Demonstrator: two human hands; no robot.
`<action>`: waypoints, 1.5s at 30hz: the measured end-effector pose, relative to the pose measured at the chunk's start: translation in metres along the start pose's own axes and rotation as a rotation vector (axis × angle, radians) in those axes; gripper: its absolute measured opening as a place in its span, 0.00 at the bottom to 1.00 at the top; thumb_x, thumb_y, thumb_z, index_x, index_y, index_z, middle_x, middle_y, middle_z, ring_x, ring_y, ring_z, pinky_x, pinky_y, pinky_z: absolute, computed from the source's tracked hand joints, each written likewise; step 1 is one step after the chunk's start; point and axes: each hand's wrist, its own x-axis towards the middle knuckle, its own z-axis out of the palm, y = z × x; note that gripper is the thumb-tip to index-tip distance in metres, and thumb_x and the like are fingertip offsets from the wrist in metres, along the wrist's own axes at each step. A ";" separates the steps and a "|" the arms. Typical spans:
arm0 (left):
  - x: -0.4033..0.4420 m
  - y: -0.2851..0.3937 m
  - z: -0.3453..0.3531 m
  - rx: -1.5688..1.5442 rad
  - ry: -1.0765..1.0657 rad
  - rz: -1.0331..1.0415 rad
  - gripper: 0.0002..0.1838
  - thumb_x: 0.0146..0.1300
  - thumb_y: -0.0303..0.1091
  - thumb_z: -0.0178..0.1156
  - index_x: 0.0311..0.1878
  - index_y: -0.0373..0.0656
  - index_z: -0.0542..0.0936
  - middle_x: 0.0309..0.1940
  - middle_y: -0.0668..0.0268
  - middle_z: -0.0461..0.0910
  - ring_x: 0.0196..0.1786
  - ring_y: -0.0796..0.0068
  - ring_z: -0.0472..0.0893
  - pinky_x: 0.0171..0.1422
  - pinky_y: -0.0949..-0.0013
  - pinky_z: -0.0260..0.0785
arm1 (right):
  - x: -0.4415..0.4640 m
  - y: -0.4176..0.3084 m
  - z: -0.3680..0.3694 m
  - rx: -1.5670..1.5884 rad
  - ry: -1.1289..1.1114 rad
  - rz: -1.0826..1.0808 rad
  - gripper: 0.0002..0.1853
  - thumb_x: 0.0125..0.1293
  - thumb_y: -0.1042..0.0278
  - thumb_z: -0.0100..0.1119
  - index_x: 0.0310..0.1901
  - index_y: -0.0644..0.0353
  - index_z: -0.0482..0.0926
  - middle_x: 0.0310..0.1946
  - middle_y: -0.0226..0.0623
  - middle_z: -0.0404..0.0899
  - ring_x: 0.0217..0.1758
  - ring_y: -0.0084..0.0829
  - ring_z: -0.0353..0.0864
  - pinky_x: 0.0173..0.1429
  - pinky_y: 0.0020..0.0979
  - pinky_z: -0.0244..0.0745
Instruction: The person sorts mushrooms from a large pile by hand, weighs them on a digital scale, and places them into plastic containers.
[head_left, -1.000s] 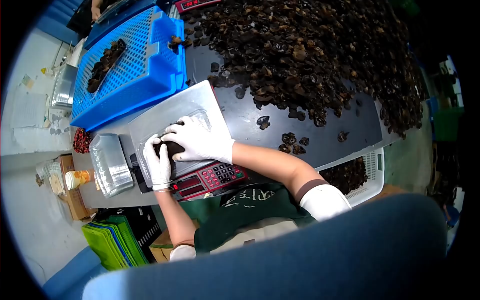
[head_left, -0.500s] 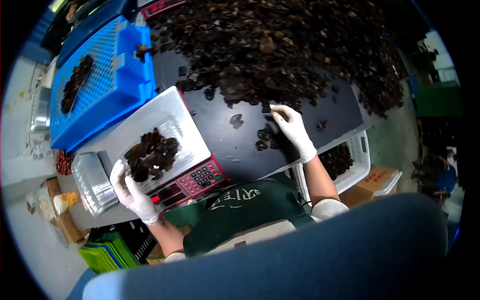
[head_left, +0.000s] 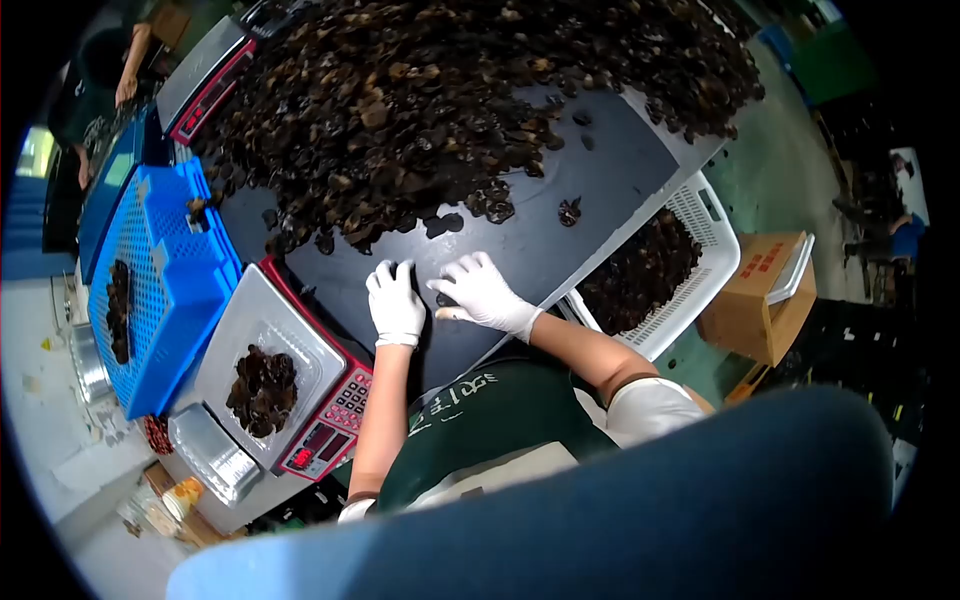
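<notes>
Both hands wear white gloves and are over the dark table [head_left: 540, 265], close to each other. My left hand [head_left: 397, 308] has its fingers stretched forward and apart, with nothing visible in it. Beside it, my right hand [head_left: 488, 295] is bent inward, with a dark brown piece of wood ear mushroom [head_left: 443, 299] between thumb and fingers. Just beyond the fingertips lie a few loose mushroom pieces [head_left: 443, 225] and a large heap of wood ear mushrooms [head_left: 390, 120]. On the left, a clear plastic tray of mushrooms [head_left: 262, 390] rests on a red-edged scale [head_left: 325, 350].
A blue perforated crate [head_left: 190, 270] stands left, near stacked clear trays [head_left: 212, 455]. At right are a white basket [head_left: 715, 240] of mushrooms and a cardboard box [head_left: 755, 310]. A second scale [head_left: 210, 85] stands at the far left, with another person's arm [head_left: 133, 65] beyond.
My left hand has left the tray on the scale and moved right, onto the table. My right hand has drawn back and left, beside it. The camera view has turned and shifted.
</notes>
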 end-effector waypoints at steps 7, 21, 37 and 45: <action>0.024 0.003 0.003 -0.395 0.103 -0.030 0.14 0.53 0.17 0.53 0.43 0.40 0.78 0.42 0.54 0.75 0.49 0.51 0.75 0.57 0.57 0.68 | -0.016 0.050 -0.022 0.568 0.428 0.276 0.12 0.58 0.61 0.70 0.24 0.55 0.79 0.23 0.31 0.77 0.26 0.31 0.78 0.33 0.32 0.74; 0.053 0.035 0.036 -0.358 0.126 0.084 0.14 0.57 0.20 0.61 0.48 0.43 0.79 0.53 0.51 0.74 0.55 0.48 0.76 0.60 0.56 0.70 | 0.012 0.108 -0.010 0.062 0.226 0.190 0.13 0.60 0.55 0.66 0.42 0.52 0.80 0.41 0.36 0.77 0.46 0.37 0.78 0.53 0.38 0.72; 0.041 0.113 0.043 -0.238 -0.163 0.235 0.15 0.57 0.34 0.68 0.48 0.45 0.81 0.48 0.60 0.75 0.49 0.58 0.79 0.48 0.63 0.76 | -0.057 0.161 -0.053 -0.088 0.319 0.390 0.13 0.56 0.58 0.68 0.37 0.52 0.78 0.41 0.31 0.78 0.43 0.32 0.77 0.47 0.31 0.71; 0.078 0.088 0.036 -0.337 0.053 0.213 0.08 0.60 0.25 0.64 0.42 0.40 0.78 0.41 0.56 0.77 0.43 0.56 0.79 0.47 0.61 0.74 | -0.056 0.118 -0.068 0.534 0.375 0.346 0.08 0.56 0.71 0.65 0.38 0.56 0.77 0.36 0.35 0.78 0.33 0.35 0.82 0.39 0.32 0.78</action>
